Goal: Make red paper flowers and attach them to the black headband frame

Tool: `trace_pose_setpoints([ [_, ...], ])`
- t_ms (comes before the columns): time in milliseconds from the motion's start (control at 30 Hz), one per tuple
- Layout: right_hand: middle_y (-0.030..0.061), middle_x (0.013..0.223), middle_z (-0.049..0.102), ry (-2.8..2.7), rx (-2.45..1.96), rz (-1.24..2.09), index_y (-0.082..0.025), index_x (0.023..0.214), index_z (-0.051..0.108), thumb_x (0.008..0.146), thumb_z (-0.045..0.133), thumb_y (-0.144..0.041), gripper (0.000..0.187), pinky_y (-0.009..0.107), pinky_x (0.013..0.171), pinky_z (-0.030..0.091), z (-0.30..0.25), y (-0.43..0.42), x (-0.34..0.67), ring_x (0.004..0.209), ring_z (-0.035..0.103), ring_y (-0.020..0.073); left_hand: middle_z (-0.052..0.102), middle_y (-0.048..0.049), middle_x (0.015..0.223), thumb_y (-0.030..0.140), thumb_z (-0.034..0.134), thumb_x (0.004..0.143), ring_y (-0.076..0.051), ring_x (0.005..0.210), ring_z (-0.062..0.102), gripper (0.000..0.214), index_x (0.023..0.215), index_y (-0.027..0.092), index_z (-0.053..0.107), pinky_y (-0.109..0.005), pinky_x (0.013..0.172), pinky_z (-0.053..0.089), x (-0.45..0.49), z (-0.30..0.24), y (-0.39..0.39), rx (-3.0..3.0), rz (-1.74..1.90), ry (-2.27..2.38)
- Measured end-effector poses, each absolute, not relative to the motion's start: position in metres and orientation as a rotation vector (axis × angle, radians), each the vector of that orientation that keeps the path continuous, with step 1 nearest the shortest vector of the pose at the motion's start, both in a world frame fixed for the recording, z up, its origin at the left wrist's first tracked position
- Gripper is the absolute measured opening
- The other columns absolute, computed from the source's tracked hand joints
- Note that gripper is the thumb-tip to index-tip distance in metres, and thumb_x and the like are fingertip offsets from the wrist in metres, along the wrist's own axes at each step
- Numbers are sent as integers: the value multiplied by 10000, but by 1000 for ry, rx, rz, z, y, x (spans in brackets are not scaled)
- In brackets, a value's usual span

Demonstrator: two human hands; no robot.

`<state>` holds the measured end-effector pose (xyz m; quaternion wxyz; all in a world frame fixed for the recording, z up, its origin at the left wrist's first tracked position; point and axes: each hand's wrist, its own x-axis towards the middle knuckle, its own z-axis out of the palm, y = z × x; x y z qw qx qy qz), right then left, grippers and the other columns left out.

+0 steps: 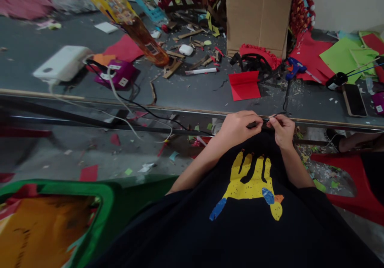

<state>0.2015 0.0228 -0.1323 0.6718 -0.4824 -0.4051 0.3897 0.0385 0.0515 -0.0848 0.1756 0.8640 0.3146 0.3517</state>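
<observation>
- Table (180, 97): dark grey top, extending across the full width of the view. A pale wood-coloured strip (39, 94) lines the left portion of the near edge.
- Bar (54, 112): dark, straight; runs below the near edge on the left.
- Wall (345, 4): pale, plain; rises behind the far edge toward the right end.
- Floor (114, 156): grey, visible below the near edge; littered with coloured scraps (89, 173).
- Seat (360, 208): red; stands before the near edge, right end.
- Lighting: dim, soft.
</observation>
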Motion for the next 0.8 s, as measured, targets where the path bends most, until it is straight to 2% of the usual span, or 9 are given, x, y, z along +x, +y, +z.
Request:
trace_pose_setpoints([
  [267, -26, 612, 671, -1003, -1097, 886, -210, 655, 686, 672, 758, -421, 223, 252, 542, 537, -131, 22, 205, 532, 630, 129, 673, -13, 814, 157, 548, 824, -124, 743, 611, 99, 789, 175, 638, -207, 658, 437, 37, -82, 55, 2524, 820, 865],
  [800, -28, 699, 701, -938, -1024, 898, -218, 659, 689, 633, 788, -430, 236, 257, 549, 570, -134, 23, 205, 545, 663, 132, 589, -12, 817, 105, 508, 843, -84, 694, 537, 75, 811, 153, 557, -184, 652, 444, 40, -92, 58, 2345, 976, 760],
])
